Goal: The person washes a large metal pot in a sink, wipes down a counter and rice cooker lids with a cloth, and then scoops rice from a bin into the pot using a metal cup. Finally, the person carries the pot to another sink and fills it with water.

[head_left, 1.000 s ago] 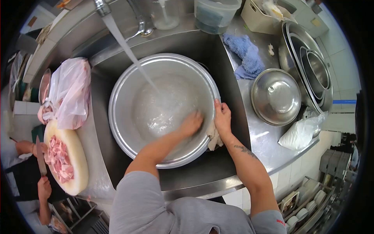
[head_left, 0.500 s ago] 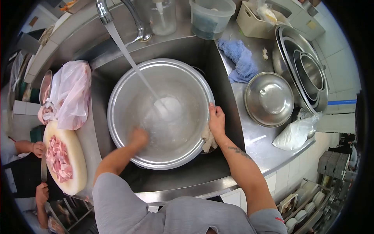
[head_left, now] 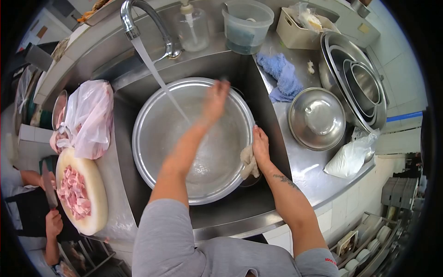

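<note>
A large round metal pot [head_left: 146, 173] sits in the sink [head_left: 127, 191] under a running tap [head_left: 132, 31]. The stream of water falls inside it. My left hand [head_left: 214, 104], smeared by motion, is over the far right part of the pot's inside, close to the rim. On the right side, my right hand [head_left: 261, 145] grips the pot's rim with its fingers bent against the edge. A wet beige cloth [head_left: 249, 161] hangs over the rim right beside that hand.
Steel bowls [head_left: 316, 119] and a blue cloth [head_left: 281, 76] lie on the right counter, with a white bag [head_left: 350, 157] nearby. At left, a person's hand [head_left: 53, 224] holds a cleaver [head_left: 49, 187] by a board [head_left: 99, 203] of cut meat. Behind is a soap bottle [head_left: 194, 34].
My left hand has swept from the pot's near left side to its far right. My right hand stays at the rim. At left, the person's blade has come up and tilted.
</note>
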Motion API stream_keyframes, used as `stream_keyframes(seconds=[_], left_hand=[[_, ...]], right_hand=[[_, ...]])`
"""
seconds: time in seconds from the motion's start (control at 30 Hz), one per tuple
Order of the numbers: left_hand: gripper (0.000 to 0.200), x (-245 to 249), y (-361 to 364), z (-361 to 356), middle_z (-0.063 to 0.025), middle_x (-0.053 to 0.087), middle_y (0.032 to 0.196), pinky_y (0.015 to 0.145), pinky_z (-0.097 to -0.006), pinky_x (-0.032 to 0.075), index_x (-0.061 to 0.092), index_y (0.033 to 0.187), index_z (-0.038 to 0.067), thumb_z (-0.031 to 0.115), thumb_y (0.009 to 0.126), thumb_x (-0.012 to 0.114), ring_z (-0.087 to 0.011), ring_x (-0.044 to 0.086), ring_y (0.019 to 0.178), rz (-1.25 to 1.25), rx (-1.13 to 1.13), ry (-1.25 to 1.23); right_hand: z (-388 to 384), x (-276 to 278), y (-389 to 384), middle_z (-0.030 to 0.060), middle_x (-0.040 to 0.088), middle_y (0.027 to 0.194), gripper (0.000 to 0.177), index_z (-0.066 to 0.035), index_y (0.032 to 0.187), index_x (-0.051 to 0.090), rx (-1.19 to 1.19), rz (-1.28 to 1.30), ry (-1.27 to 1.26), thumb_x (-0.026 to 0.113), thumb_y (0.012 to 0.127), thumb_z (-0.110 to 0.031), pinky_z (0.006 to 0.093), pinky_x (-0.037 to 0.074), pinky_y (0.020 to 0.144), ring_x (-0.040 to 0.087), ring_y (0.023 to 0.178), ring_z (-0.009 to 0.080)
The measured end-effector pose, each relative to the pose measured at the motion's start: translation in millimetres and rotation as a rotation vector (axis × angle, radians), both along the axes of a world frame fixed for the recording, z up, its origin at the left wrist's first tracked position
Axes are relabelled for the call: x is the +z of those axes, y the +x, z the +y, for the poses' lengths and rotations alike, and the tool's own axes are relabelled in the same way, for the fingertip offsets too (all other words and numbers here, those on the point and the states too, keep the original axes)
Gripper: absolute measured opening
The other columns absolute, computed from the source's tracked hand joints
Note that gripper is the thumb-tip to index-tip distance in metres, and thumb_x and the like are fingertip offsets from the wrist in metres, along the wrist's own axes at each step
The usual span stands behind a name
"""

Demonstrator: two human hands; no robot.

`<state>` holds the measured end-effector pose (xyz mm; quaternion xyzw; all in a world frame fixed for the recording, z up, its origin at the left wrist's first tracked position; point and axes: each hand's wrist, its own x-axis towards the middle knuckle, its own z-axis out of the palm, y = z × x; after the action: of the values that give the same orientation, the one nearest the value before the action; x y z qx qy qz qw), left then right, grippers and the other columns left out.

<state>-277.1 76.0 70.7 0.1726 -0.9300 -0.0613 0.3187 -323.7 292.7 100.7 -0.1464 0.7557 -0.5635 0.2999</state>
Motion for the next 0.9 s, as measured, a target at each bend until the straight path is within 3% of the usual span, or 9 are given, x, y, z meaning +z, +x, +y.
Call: stream_keyframes(seconds=[0.2, 0.27, 0.33, 0.43, 0.57, 0.63, 0.73, 0.83, 0.9], left_hand=[[0.034, 19.2, 169.5, -104.6, -0.0197, 0.050, 0.115, 0.083, -0.0410, 0.044, 0.049, 0.110, -0.006, 0.011, 0.081, 0.044, -0.0325, 0.051, 0.102, -0.301, 0.414, -0.430], [0.031, 24.2, 200.9, -71.6, -0.0209, 0.053, 0.108, 0.082, -0.0408, 0.044, 0.052, 0.105, -0.006, 0.007, 0.077, 0.047, -0.0318, 0.052, 0.102, -0.571, 0.558, -0.189], [0.029, 40.4, 197.4, -27.9, -0.0240, 0.054, 0.101, 0.082, -0.0421, 0.044, 0.055, 0.098, -0.006, 0.001, 0.070, 0.051, -0.0337, 0.051, 0.101, -0.899, 0.333, 0.105], [0.023, 115.6, 125.5, 40.3, -0.0263, 0.054, 0.095, 0.082, -0.0444, 0.043, 0.055, 0.093, -0.006, -0.003, 0.071, 0.047, -0.0390, 0.053, 0.093, -0.685, 0.036, 0.437], [0.027, 224.8, 3.7, 33.5, -0.0260, 0.046, 0.101, 0.080, -0.0476, 0.041, 0.047, 0.102, -0.006, 0.003, 0.077, 0.050, -0.0422, 0.047, 0.095, 0.005, -0.124, 0.203], [0.033, 263.0, -50.4, 2.3, -0.0221, 0.048, 0.102, 0.082, -0.0453, 0.040, 0.048, 0.109, 0.000, 0.012, 0.079, 0.053, -0.0408, 0.047, 0.096, 0.118, -0.080, 0.147], [0.035, 285.0, -57.5, -6.5, -0.0193, 0.050, 0.103, 0.081, -0.0432, 0.041, 0.051, 0.113, 0.007, 0.019, 0.081, 0.055, -0.0384, 0.048, 0.097, 0.240, 0.041, -0.082], [0.031, 246.3, -1.1, -6.4, -0.0179, 0.052, 0.101, 0.079, -0.0413, 0.043, 0.057, 0.105, 0.008, 0.027, 0.081, 0.057, -0.0353, 0.051, 0.095, -0.076, -0.034, 0.151], [0.031, 182.6, 38.8, -30.0, -0.0174, 0.054, 0.096, 0.077, -0.0398, 0.044, 0.062, 0.094, 0.005, 0.033, 0.080, 0.058, -0.0340, 0.055, 0.091, -0.263, -0.064, 0.429]], right_hand=[[-5.2, -3.4, 4.3, 0.0180, 0.060, 0.089, 0.049, 0.003, 0.104, 0.054, -0.009, 0.223, 0.262, 0.047, 0.087, -0.043, 0.0337, 0.041, 0.082, 0.056, 0.091, 0.0264], [-5.7, -3.1, 6.5, 0.0205, 0.058, 0.089, 0.050, 0.001, 0.105, 0.052, -0.038, 0.322, 0.282, 0.049, 0.085, -0.044, 0.0379, 0.042, 0.081, 0.056, 0.091, 0.0330], [-3.5, -1.3, 7.3, 0.0240, 0.056, 0.092, 0.051, 0.000, 0.109, 0.048, 0.003, 0.368, 0.307, 0.048, 0.084, -0.044, 0.0440, 0.043, 0.078, 0.055, 0.088, 0.0408], [-2.5, 34.9, 20.7, 0.0215, 0.050, 0.102, 0.047, -0.004, 0.116, 0.044, 0.050, 0.594, 0.447, 0.054, 0.082, -0.036, 0.0442, 0.044, 0.076, 0.055, 0.088, 0.0393], [-12.5, 66.2, 36.4, 0.0163, 0.046, 0.103, 0.043, -0.007, 0.116, 0.044, 0.088, 0.783, 0.292, 0.060, 0.079, -0.024, 0.0426, 0.046, 0.070, 0.055, 0.082, 0.0350], [-31.8, 74.3, 43.5, 0.0138, 0.050, 0.095, 0.038, -0.007, 0.110, 0.048, 0.089, 0.735, 0.114, 0.062, 0.078, -0.021, 0.0398, 0.046, 0.066, 0.055, 0.077, 0.0302], [-73.0, 94.6, 39.9, 0.0101, 0.052, 0.084, 0.029, -0.006, 0.100, 0.052, 0.175, 0.108, -0.034, 0.063, 0.079, -0.022, 0.0335, 0.044, 0.063, 0.051, 0.073, 0.0210], [-111.7, 81.0, 46.9, 0.0073, 0.054, 0.078, 0.025, -0.005, 0.095, 0.055, -0.176, -0.577, -0.517, 0.062, 0.080, -0.025, 0.0299, 0.041, 0.064, 0.049, 0.072, 0.0151], [-113.3, 62.6, 42.9, 0.0058, 0.054, 0.085, 0.028, -0.005, 0.097, 0.054, -0.085, -0.459, -0.343, 0.059, 0.082, -0.029, 0.0303, 0.041, 0.072, 0.049, 0.080, 0.0150]])
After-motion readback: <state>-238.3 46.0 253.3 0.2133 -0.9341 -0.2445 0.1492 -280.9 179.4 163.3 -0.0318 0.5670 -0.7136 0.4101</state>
